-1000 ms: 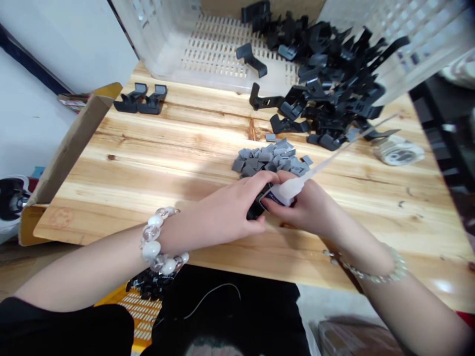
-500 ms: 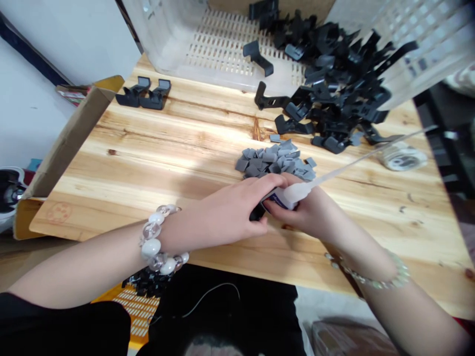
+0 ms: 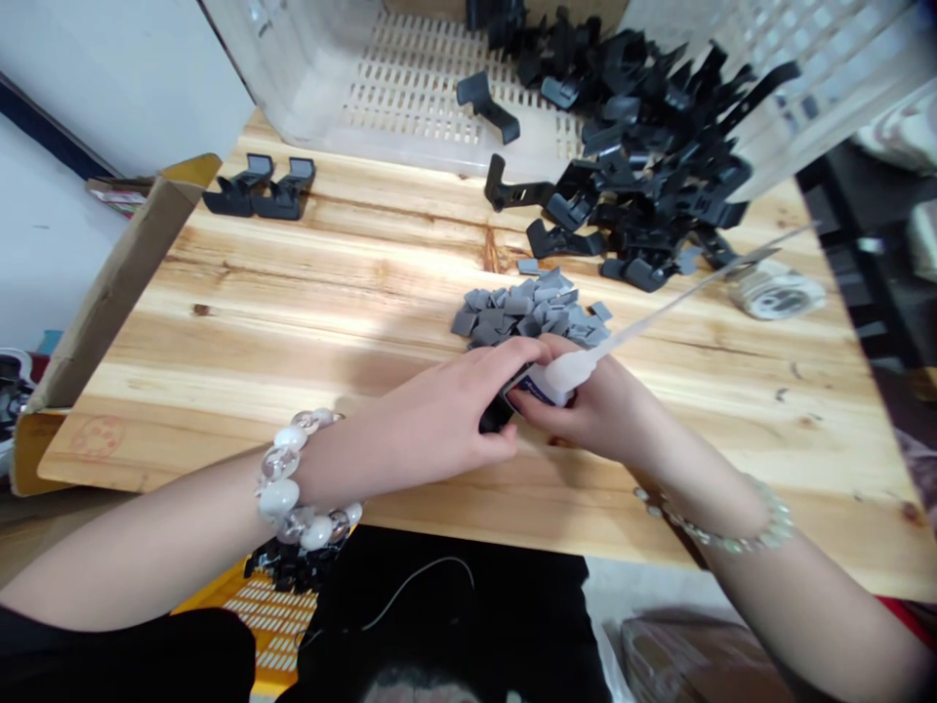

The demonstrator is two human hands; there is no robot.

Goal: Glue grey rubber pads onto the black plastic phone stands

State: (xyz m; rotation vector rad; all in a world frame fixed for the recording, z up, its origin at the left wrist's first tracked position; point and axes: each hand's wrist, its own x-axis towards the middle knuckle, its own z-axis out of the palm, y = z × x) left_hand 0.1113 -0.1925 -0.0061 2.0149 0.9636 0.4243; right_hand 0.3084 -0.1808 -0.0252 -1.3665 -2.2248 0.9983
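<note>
My left hand (image 3: 446,415) is closed on a black plastic clip (image 3: 497,414), most of which its fingers hide. In my right hand (image 3: 596,415) is a small white glue bottle (image 3: 569,375) with a dark blue label and a long thin nozzle slanting up to the right. The two hands meet, with the bottle against or very near the clip; the exact contact is hidden. Just beyond my fingers lies a heap of small grey pads (image 3: 523,310). Farther off is a pile of black clips (image 3: 644,195), spilling from a white plastic basket (image 3: 322,117).
Two black clips with grey pads on them (image 3: 282,190) stand at the wooden table's (image 3: 293,293) far left. A roll of tape (image 3: 777,291) lies on the right. A cardboard box (image 3: 109,283) borders the left edge. Below, a yellow basket (image 3: 264,620) holds black parts.
The whole view has shifted slightly, so the table things appear a little farther left. Both hands keep almost the same pose, still holding the clip and glue bottle.
</note>
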